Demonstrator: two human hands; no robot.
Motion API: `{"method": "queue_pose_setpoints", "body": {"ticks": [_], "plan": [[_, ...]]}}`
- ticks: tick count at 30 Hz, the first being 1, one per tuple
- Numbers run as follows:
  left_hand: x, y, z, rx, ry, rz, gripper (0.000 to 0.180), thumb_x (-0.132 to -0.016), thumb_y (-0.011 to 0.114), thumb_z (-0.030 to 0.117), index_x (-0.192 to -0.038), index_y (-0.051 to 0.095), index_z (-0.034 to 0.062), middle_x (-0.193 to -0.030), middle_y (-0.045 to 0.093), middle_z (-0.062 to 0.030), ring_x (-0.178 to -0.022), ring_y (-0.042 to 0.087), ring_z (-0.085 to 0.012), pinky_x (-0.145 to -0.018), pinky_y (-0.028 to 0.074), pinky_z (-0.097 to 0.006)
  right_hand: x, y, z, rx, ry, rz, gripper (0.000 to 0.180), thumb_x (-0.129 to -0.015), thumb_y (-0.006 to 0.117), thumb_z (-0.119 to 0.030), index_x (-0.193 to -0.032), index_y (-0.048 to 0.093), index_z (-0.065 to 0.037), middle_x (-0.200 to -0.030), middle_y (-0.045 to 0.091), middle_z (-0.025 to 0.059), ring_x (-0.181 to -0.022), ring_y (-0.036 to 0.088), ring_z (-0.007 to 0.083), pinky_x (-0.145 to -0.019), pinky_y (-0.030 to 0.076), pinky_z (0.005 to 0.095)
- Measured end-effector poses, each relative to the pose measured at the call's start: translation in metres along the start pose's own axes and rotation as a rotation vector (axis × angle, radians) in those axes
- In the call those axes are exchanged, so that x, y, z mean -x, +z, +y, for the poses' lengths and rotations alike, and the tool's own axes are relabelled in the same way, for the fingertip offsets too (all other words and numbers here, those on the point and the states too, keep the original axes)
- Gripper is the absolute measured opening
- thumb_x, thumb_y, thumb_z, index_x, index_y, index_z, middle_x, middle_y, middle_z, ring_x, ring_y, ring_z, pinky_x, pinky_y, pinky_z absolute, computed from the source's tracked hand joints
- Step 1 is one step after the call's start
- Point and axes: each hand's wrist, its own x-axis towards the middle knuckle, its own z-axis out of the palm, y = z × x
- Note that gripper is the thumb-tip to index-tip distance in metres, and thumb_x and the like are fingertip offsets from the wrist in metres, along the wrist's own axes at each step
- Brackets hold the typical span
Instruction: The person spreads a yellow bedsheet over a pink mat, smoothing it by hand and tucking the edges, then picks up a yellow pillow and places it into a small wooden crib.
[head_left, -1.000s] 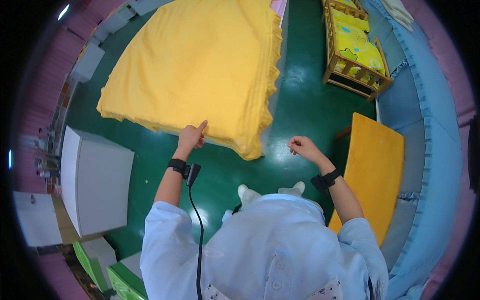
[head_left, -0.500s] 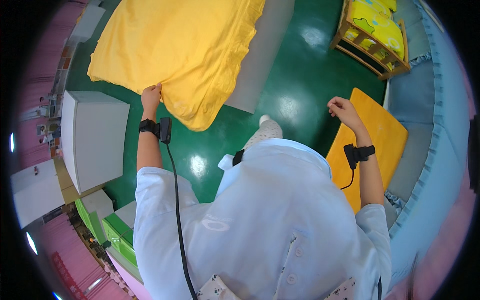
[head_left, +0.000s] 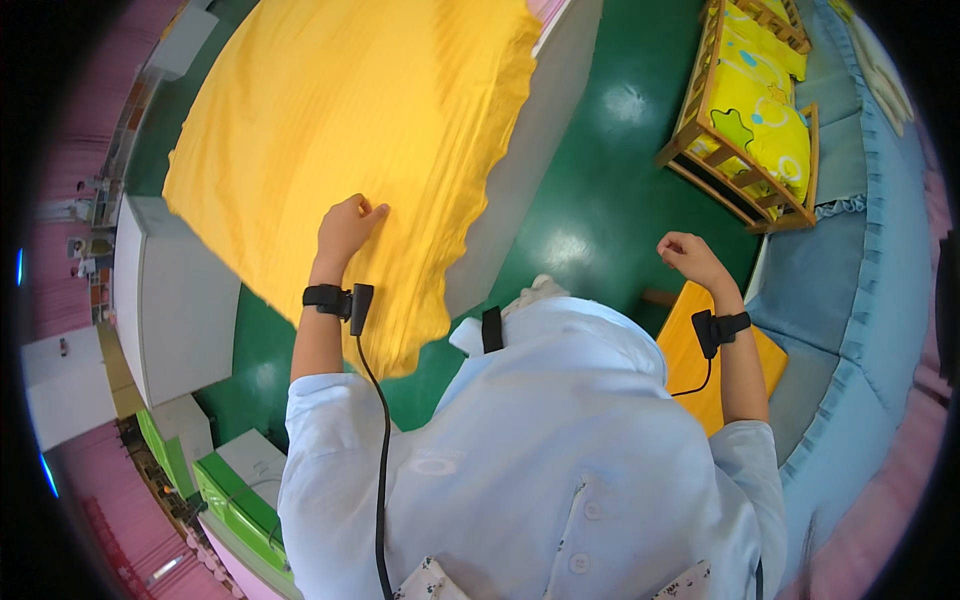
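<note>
A large yellow sheet (head_left: 340,120) covers a white bed, its ruffled edge hanging over the near side. My left hand (head_left: 347,227) rests on the sheet near that edge, fingers curled against the cloth; whether it pinches the fabric I cannot tell. A black wrist band with a cable sits on that forearm. My right hand (head_left: 690,255) is held up in the air over the green floor, fingers loosely closed, nothing in it. It hovers above a yellow cushion (head_left: 700,350) on the right.
A white cabinet (head_left: 170,300) stands left of the bed. A wooden cot (head_left: 745,195) with yellow patterned bedding sits at the upper right. A blue padded bench (head_left: 870,300) curves along the right side. Green and white boxes (head_left: 230,485) lie lower left on the green floor (head_left: 600,220).
The view has shifted as I leaned over the bed. My left hand has moved from the sheet's hanging corner up onto its top surface. My right hand stays raised at the right.
</note>
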Motion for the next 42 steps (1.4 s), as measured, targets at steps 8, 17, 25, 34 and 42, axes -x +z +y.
{"method": "queue_pose_setpoints", "body": {"ticks": [8,17,25,34,42], "plan": [[-0.155,0.013,0.159,-0.101,0.151,0.101,0.041,-0.077,0.057,0.044,-0.083,0.056,0.0032,-0.076,0.06,-0.0146,-0.073,0.059,-0.03,-0.062,0.046,-0.039,-0.088,-0.138,0.018,-0.064,0.039,0.096,0.012,-0.081,0.052,-0.012,-0.081,0.055,0.0,-0.067,0.053,0.0025,-0.061,0.05,0.0107,-0.057,0.042,0.0245],[-0.308,0.014,0.299,-0.125,0.123,0.292,0.054,-0.075,0.059,0.047,-0.106,0.05,0.0033,-0.099,0.056,-0.0189,-0.086,0.058,-0.0335,-0.071,0.048,-0.04,-0.197,-0.321,0.078,0.104,0.043,0.078,0.014,-0.082,0.054,-0.015,-0.083,0.056,0.0,-0.069,0.054,0.0036,-0.062,0.051,0.0103,-0.06,0.043,0.024],[-0.4,0.006,0.381,-0.108,0.237,0.542,0.044,-0.07,0.066,0.026,-0.108,0.052,0.0095,-0.094,0.054,-0.0149,-0.089,0.054,-0.0312,-0.073,0.048,-0.04,-0.314,-0.437,0.068,0.075,-0.057,-0.012,0.014,-0.083,0.053,-0.012,-0.084,0.056,0.002,-0.073,0.057,0.0042,-0.064,0.054,0.0123,-0.061,0.044,0.0244],[-0.491,-0.009,0.421,0.025,0.307,0.494,0.036,-0.077,0.063,0.032,-0.102,0.052,0.0083,-0.09,0.059,-0.0134,-0.084,0.056,-0.0305,-0.07,0.046,-0.038,-0.515,-0.496,0.004,0.083,-0.228,-0.209,0.013,-0.083,0.053,-0.012,-0.082,0.055,0.0,-0.068,0.053,0.0011,-0.061,0.049,0.0081,-0.056,0.04,0.0237],[-0.555,-0.013,0.44,0.322,0.13,0.29,0.036,-0.078,0.063,0.031,-0.101,0.054,0.0052,-0.081,0.061,-0.0137,-0.072,0.059,-0.026,-0.061,0.046,-0.034,-0.662,-0.498,-0.145,0.326,-0.503,-0.316,0.016,-0.082,0.055,-0.014,-0.089,0.055,0.0,-0.071,0.057,0.0079,-0.062,0.052,0.0178,-0.059,0.042,0.0293]]}}
